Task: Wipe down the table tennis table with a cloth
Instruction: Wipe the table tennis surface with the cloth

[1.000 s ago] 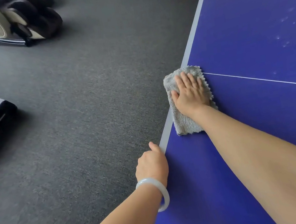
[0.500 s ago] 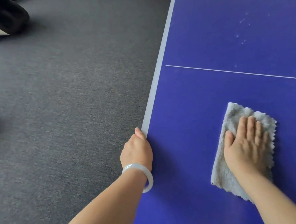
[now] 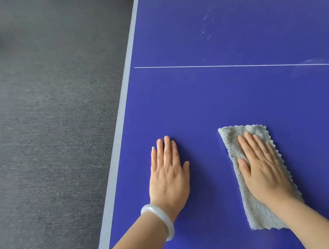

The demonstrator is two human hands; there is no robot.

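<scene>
Two flat palms lay on the blue table tennis surface (image 3: 240, 96) with its grey edge band. My left grip (image 3: 168, 179), fingers straight and holding nothing, rested bare on the near left part, close to the edge. My right grip (image 3: 264, 171), likewise released and spread, pressed down on the grey fluffy rectangular cloth (image 3: 256, 215) with the zigzag-cut edge. The cloth lay flat on the near half, right of the left grip and apart from it, its long side running near to far, well short of the thin white line (image 3: 236, 65) crossing the surface.

I judged this to be the wiping step itself, with the far half not yet dealt with: a scatter of pale specks (image 3: 207, 30) showed beyond the line. The next move, as I read it, called for firm downward pressure through the palm while sliding the cloth over the line onto those specks, the left grip bracing. Too light a press and the cloth could bunch or slip from under the fingers.
</scene>
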